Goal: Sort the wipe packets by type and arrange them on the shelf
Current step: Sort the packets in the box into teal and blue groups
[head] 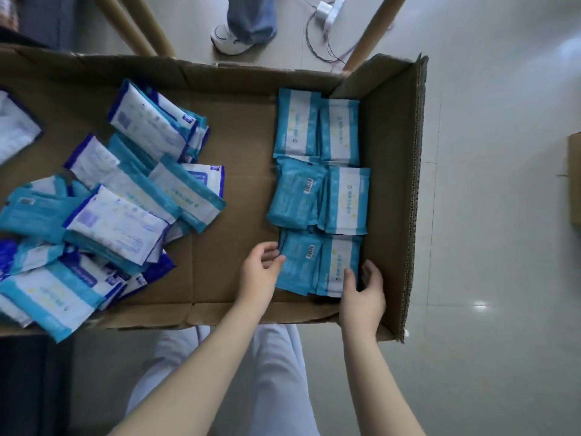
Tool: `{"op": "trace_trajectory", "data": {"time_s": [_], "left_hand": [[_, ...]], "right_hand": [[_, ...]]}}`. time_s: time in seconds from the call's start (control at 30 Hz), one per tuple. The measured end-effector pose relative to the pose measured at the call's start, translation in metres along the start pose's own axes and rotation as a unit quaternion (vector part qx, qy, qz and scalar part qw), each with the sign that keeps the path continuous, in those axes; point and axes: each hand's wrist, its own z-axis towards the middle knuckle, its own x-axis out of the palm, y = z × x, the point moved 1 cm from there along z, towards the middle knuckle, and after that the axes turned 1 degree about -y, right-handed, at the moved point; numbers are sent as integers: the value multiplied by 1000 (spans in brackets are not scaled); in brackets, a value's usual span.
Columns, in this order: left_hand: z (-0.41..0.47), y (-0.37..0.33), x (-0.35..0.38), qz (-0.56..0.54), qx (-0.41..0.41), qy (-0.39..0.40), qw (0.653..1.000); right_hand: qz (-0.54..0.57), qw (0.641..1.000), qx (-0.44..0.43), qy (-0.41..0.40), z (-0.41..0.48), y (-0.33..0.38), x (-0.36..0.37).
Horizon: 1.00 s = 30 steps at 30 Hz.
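A flat cardboard shelf [232, 184] holds teal and white wipe packets. At its right end several teal packets lie in neat rows of two [320, 190]. My left hand [261, 272] touches the left edge of the nearest teal packet [298, 265] with curled fingers. My right hand [364, 294] cups the near right corner of the neighbouring teal-and-white packet [341, 262], fingers on both sides of it. A loose heap of mixed packets [116, 202], some with dark blue edges, covers the left half.
The cardboard's right wall [393, 184] stands up beside the sorted rows. Behind the shelf are cardboard tubes [138, 26], a person's leg and white shoe [232, 39], and a power strip with cables [330, 14]. Another box [575, 184] sits at far right.
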Motion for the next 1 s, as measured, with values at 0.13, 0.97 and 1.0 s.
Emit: {"op": "trace_trajectory", "data": {"time_s": [0.13, 0.97, 1.0], "left_hand": [[-10, -29, -54, -12, 48, -20, 999], [235, -38, -471, 247, 52, -249, 935], [234, -39, -472, 241, 40, -254, 936]], "right_hand": [[72, 994, -33, 69, -26, 37, 12], [-107, 937, -40, 330, -176, 243, 482], [-87, 941, -13, 325, -179, 242, 487]]}}
